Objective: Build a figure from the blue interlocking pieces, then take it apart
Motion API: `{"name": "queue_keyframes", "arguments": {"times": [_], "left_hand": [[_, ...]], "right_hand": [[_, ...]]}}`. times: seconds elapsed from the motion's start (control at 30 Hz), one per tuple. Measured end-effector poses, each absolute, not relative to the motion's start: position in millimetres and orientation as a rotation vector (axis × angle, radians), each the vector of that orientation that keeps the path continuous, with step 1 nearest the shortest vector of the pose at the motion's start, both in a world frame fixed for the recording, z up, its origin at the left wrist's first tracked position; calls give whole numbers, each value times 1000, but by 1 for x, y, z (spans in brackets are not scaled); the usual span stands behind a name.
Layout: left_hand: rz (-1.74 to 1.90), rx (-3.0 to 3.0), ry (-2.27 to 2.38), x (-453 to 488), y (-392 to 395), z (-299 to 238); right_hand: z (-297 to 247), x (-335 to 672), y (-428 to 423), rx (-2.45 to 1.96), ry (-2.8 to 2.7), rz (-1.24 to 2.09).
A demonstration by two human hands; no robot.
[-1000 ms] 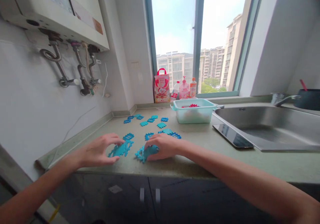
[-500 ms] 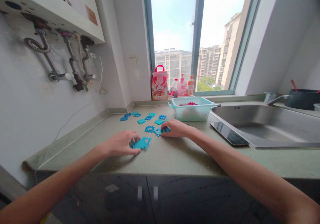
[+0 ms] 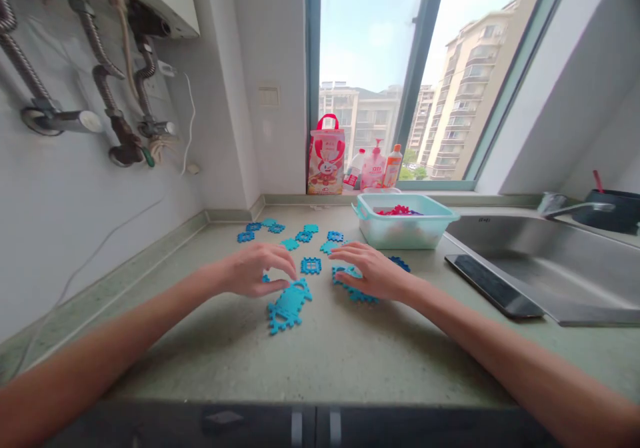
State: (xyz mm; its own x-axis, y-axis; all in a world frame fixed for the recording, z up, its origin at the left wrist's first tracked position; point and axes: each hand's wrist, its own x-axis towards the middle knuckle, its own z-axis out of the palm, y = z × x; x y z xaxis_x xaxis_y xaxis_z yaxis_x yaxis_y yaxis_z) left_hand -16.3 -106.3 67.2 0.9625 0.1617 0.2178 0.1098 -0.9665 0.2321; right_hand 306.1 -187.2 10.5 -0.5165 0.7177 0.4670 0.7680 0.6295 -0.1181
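Observation:
My left hand (image 3: 260, 269) hovers at the upper left edge of a joined group of light-blue interlocking toy tiles (image 3: 289, 307). Its thumb and fingers are apart, and part of a blue piece shows under them. My right hand (image 3: 367, 271) spreads its fingers over another group of blue interlocking tiles (image 3: 356, 289), which it partly hides; whether it touches them I cannot tell. Between the hands, a little farther off, lies a dark-blue square tile (image 3: 311, 265) with an open middle. Behind my right wrist a dark-blue piece (image 3: 400, 264) shows.
Several loose blue tiles (image 3: 303, 237) lie at the back of the counter (image 3: 225, 355). A pale-green tub (image 3: 405, 233) holds red pieces. A phone (image 3: 493, 285) rests beside the steel sink (image 3: 565, 261). A bag (image 3: 327, 161) and bottles (image 3: 374, 169) stand by the window.
My left hand has loosened from the light-blue tiles, which have turned and lie nearer. My right hand's fingers have spread, and its tiles are now apart from the dark-blue square. The view has shifted closer.

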Motion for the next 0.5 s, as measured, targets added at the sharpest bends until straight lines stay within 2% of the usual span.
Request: {"name": "queue_keyframes", "arguments": {"times": [0.27,0.5], "left_hand": [[325,2762,119,-27,-107,42],[330,2806,306,-30,-97,39]], "right_hand": [[0,275,-176,-1231,-2435,20],[9,282,-191,-1043,-2459,-183]]}}
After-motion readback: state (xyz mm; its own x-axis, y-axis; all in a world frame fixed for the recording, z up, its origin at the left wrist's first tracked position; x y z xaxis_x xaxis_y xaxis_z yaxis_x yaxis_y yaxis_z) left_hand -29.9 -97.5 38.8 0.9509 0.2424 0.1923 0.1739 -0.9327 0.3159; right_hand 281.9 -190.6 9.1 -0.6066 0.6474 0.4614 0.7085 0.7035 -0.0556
